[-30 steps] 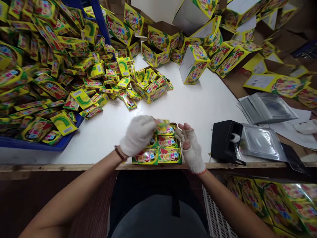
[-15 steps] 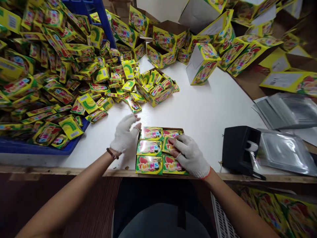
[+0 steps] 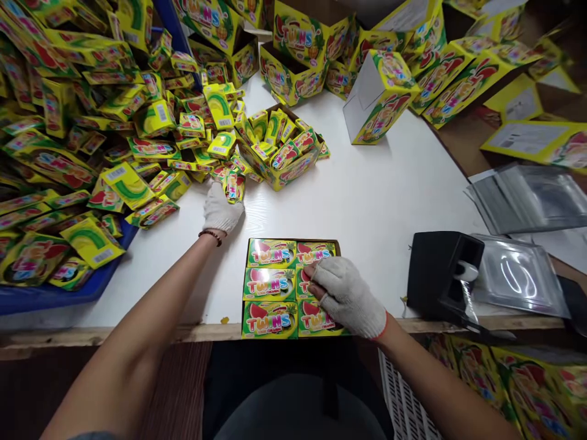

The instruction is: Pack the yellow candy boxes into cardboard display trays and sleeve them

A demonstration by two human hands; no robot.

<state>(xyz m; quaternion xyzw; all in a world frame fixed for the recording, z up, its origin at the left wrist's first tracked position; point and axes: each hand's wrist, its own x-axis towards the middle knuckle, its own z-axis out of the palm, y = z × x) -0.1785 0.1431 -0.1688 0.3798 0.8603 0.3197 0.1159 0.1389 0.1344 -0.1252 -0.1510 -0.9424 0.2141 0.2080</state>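
My left hand (image 3: 222,208), in a white knit glove with bare fingertips, is closed around a small yellow-green candy box (image 3: 235,187) at the edge of the loose pile. My right hand (image 3: 348,293), gloved the same way, lies over the right side of an open display carton (image 3: 243,293) at the table's front edge. Its fingers rest on the middle right candy box (image 3: 302,281) and do not wrap round it. Candy boxes marked TWINS (image 3: 270,284) lie flat in the carton in two columns; my right hand covers part of the right column.
A blue crate (image 3: 98,290) overflows with candy boxes at left. Behind stand a filled display carton (image 3: 293,174), a closed carton (image 3: 383,101) and several open ones. At right are a black tape dispenser (image 3: 433,275) and clear plastic sheets (image 3: 520,275). A white basket (image 3: 403,391) sits below.
My left hand has moved forward from beside the carton to the pile and closed on a small candy box. My right hand stays on the carton. The view has shifted slightly.
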